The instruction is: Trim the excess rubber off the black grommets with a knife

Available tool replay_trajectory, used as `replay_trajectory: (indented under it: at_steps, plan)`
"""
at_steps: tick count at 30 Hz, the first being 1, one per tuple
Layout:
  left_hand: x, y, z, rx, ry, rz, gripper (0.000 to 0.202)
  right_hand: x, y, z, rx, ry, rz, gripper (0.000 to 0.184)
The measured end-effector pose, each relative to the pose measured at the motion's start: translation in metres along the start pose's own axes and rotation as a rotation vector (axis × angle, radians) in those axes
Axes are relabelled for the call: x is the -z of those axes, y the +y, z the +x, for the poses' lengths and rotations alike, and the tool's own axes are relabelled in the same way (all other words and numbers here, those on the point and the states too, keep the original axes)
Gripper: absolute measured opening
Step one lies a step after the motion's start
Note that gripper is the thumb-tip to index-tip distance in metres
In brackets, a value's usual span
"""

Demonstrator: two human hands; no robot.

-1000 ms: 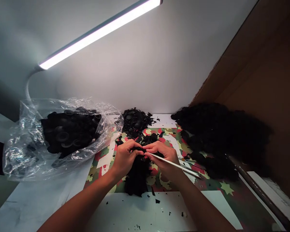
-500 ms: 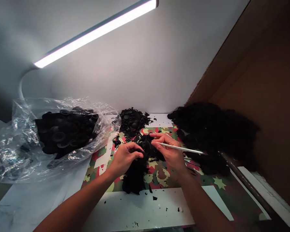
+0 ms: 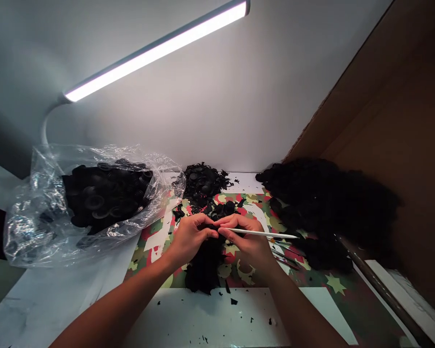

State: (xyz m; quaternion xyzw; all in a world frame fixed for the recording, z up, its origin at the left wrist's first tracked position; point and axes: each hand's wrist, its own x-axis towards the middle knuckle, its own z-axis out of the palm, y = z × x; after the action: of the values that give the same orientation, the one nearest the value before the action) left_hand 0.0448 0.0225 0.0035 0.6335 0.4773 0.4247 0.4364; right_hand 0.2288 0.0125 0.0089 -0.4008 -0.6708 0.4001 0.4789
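"At nine o'clock?"
"A plastic bag of black discs. Centre, my left hand pinches the black bundle, its top hidden in my grip; my right hand meets it, gripping a white stick pointing to three o'clock."

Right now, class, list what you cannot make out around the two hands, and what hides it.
Head view:
Black bundle held by left hand and right hand: its top is covered by fingers.
Thin white tool: working tip hidden behind the right hand's fingers.
Dark heap, right: details lost in shadow.
Plastic bag: glare blurs its contents.
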Motion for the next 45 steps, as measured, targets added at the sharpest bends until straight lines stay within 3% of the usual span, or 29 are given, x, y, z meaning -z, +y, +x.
replay_trajectory:
  at_steps: [5, 11, 16, 19, 24, 27, 32, 37, 45]
  plan:
    - [0.0, 0.0, 0.0, 0.008, -0.004, 0.001, 0.002, -0.001, 0.003, -0.001, 0.034, -0.015, -0.062, 0.011]
    - [0.001, -0.008, 0.003, 0.074, -0.054, -0.052, 0.006, -0.014, 0.007, -0.004, 0.307, 0.096, -0.427, 0.015]
    - [0.003, -0.005, 0.004, 0.089, -0.04, -0.071, 0.008, -0.022, 0.009, -0.002, 0.384, 0.093, -0.54, 0.021]
    - [0.005, 0.002, 0.002, 0.07, -0.033, -0.066, 0.002, -0.009, 0.019, 0.004, 0.326, 0.165, -0.55, 0.022]
    - [0.007, 0.006, -0.002, 0.019, 0.021, -0.048, 0.008, 0.024, 0.039, 0.018, 0.04, 0.335, -0.348, 0.017]
    - [0.008, 0.004, -0.002, 0.019, 0.02, -0.082, 0.011, 0.025, 0.035, 0.018, -0.009, 0.3, -0.213, 0.018]
    - [0.009, 0.0, 0.0, -0.007, 0.074, -0.076, 0.007, 0.01, 0.006, 0.003, -0.006, 0.151, -0.057, 0.016]
    - [0.008, -0.002, 0.0, -0.101, 0.126, 0.046, 0.009, 0.002, -0.006, -0.005, 0.151, -0.028, -0.117, 0.011]
    - [0.007, -0.007, 0.001, -0.182, 0.144, 0.165, 0.017, -0.001, 0.0, -0.004, 0.316, -0.05, -0.285, 0.011]
